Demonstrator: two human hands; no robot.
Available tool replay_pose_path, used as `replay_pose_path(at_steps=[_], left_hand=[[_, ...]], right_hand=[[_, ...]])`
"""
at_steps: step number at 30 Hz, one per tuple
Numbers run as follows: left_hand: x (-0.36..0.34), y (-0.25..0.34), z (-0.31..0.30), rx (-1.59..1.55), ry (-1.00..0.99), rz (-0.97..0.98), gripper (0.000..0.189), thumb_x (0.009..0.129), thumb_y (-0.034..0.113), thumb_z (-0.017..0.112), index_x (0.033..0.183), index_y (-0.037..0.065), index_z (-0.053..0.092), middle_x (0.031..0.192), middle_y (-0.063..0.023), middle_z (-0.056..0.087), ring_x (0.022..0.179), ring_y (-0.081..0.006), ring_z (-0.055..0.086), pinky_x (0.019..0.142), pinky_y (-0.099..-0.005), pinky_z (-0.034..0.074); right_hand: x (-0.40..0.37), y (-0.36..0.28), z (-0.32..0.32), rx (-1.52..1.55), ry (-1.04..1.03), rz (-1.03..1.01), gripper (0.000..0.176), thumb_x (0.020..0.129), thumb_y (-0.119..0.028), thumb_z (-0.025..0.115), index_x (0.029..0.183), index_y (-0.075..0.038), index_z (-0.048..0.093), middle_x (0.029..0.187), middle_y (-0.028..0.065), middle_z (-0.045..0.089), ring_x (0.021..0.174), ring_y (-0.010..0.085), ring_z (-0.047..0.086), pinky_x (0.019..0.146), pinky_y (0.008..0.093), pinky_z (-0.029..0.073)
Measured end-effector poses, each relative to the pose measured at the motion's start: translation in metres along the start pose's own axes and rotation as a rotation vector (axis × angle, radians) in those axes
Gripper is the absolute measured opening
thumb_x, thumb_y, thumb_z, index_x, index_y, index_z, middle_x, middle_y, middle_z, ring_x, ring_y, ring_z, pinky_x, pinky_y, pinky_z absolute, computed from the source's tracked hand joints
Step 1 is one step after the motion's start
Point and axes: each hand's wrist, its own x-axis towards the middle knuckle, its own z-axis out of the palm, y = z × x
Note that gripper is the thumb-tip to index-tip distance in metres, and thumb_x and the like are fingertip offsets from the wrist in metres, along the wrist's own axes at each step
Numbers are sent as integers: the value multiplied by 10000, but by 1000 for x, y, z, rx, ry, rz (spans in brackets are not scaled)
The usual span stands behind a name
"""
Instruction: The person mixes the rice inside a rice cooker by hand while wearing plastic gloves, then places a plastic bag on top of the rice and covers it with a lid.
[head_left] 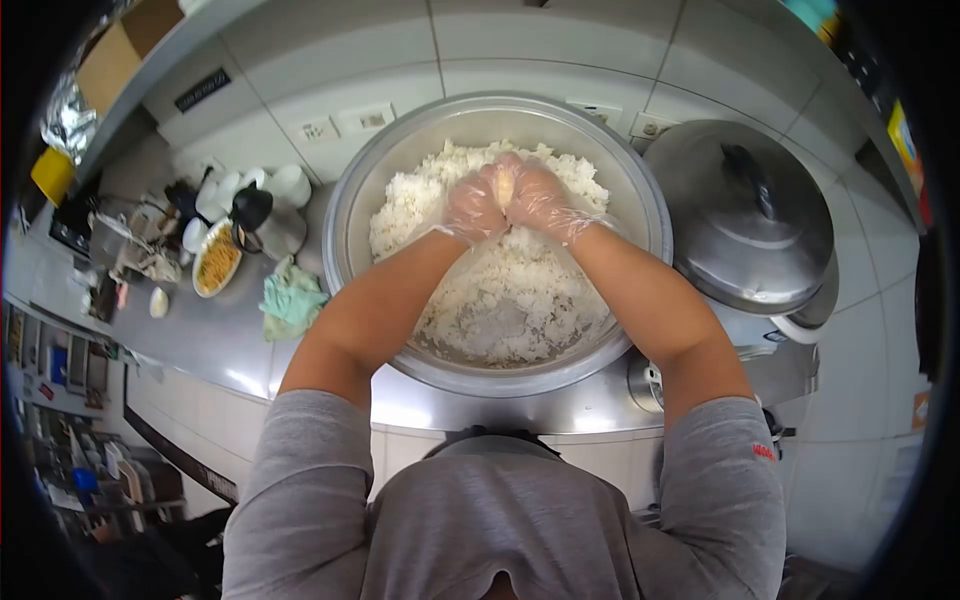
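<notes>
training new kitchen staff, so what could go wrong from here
The clear gloves' loose cuffs could trail in the rice. The pale lump between the left hand and right hand might crumble. Bare forearms crossing the basin's rim could brush it.

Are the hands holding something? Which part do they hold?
Yes, a small pale lump. The gloved hands cup it from both sides, over the rice. What it is made of, I can't tell.

Basin near side: bare floor (497,322) shows through thin rice there, open from above
Right: domed lid (745,215) crowds the basin rim (350,340)
Left: green cloth (292,298) sits just beside it
</notes>
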Motion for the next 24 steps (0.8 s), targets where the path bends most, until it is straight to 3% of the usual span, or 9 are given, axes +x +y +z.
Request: replay_pose_path(at_steps=[5, 7, 8, 9, 12, 14, 19, 21, 24], left_hand=[[18, -14, -2, -200, 43, -19, 509, 676, 219, 750, 1110, 55, 542, 1038, -164, 618, 963, -299, 606, 852, -394, 489], [38, -46, 11, -235, 40, 334, 478, 694, 236, 745, 1096, 59, 554, 987, -167, 640, 910, -273, 630, 810, -383, 497], [12, 8, -56, -197, -86, 5, 486, 771, 326, 641, 1153, 39, 555, 1050, -174, 642, 999, -270, 611, 856, -356, 487], [15, 0, -55, -181, -101, 2, 486, 771, 326, 641, 1153, 39, 555, 1050, -174, 642, 999, -270, 611, 856, -356, 487], [29, -41, -65, 6, -115, -333, 544, 792, 437, 604, 1120, 4, 588, 1084, -247, 612, 1028, -303, 605, 879, -367, 479], [16, -57, -61, 167, -102, -306, 596, 780, 483, 630, 1121, -4, 587, 1087, -247, 614, 1006, -330, 607, 872, -382, 476], [-16, 2, -86, 417, -286, -195, 675, 783, 578, 607, 1123, -5, 595, 1140, -256, 590, 1067, -376, 569, 940, -418, 431], [-22, 12, -77, 321, -414, 34, 626, 808, 564, 586, 1104, 13, 608, 1122, -230, 610, 1017, -348, 592, 926, -408, 445], [-40, 43, -46, 55, -557, -155, 535, 843, 504, 570, 1069, 21, 611, 1077, -214, 626, 949, -319, 605, 891, -405, 461]], right_hand=[[0, 7, -31, 405, -67, 102, 638, 577, -98, 770, 1163, -97, 519, 977, 146, 635, 930, 319, 624, 832, 352, 487], [9, 15, -33, 557, -79, 69, 673, 564, -79, 771, 1187, -96, 515, 1001, 151, 642, 957, 299, 626, 841, 329, 481], [14, 13, -31, 605, -33, 111, 703, 551, -75, 779, 1200, -90, 510, 1011, 152, 645, 966, 302, 624, 841, 326, 480], [16, 10, -30, 654, 11, 154, 732, 537, -70, 786, 1213, -85, 505, 1020, 153, 647, 975, 306, 622, 842, 324, 479], [19, 7, -36, 514, -23, 198, 804, 597, -228, 817, 1299, -65, 460, 1090, 181, 635, 1028, 304, 606, 877, 323, 473], [19, 6, -29, 473, -16, 212, 867, 607, -286, 827, 1341, -54, 428, 1121, 203, 623, 1031, 291, 606, 883, 317, 470], [21, 7, -36, 80, -68, 130, 587, 734, -357, 693, 1228, -68, 564, 1083, 163, 647, 996, 310, 620, 864, 357, 485], [27, 9, -30, 50, -112, 162, 509, 747, -330, 662, 1193, -94, 596, 1058, 152, 655, 975, 320, 622, 852, 369, 490], [33, 21, -16, -4, 93, 47, 456, 745, -228, 626, 1195, -156, 594, 974, 167, 663, 926, 330, 633, 822, 380, 499]])
